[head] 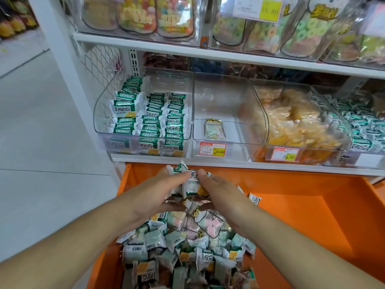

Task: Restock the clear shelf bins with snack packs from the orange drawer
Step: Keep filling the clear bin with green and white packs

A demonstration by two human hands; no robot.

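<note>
My left hand (161,191) and my right hand (218,191) together hold a small bunch of green-and-white snack packs (190,182) just above the open orange drawer (291,205), below the shelf edge. Each hand's fingers curl round a side of the bunch. A heap of the same packs (179,253), mixed with clear marshmallow bags (208,224), lies in the drawer. On the shelf above, the left clear bin (100,113) holds neat rows of green-and-white packs (158,119). The middle clear bin (227,97) holds a single marshmallow bag (214,129).
A bin of yellow snacks (291,122) and a bin of teal-wrapped packs (366,126) stand to the right. Price tags (212,149) hang on the bin fronts. An upper shelf (145,41) carries bagged candy. Grey floor (41,122) lies to the left.
</note>
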